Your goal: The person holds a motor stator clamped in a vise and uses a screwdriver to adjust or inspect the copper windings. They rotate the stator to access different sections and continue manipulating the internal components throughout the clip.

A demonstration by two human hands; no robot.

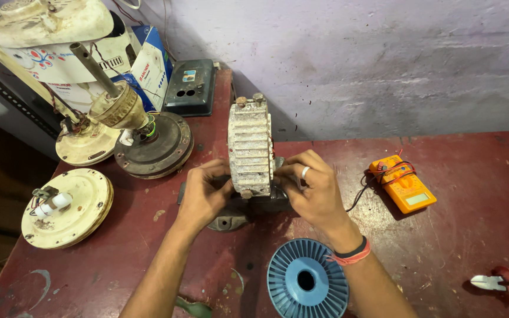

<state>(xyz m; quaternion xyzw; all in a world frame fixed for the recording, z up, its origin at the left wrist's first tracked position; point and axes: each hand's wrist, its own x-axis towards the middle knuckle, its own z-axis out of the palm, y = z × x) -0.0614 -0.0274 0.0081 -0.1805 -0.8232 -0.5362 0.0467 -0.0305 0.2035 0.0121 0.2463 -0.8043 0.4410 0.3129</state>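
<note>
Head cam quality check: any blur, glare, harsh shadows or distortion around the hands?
Head view: sharp and evenly lit, no motion blur on the left hand or right hand at the finned motor housing; soft shadow under it on the red table; no glare, even on the multimeter screen; wide-angle bending at the edges, near the cutters.

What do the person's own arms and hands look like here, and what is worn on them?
Both forearms are bare, with no sleeves in view. The right hand wears a plain silver-coloured ring on one finger. On the right wrist there are two thin bands side by side: a black wristband and a red-orange thread band. The left hand wears nothing that can be seen.
</note>
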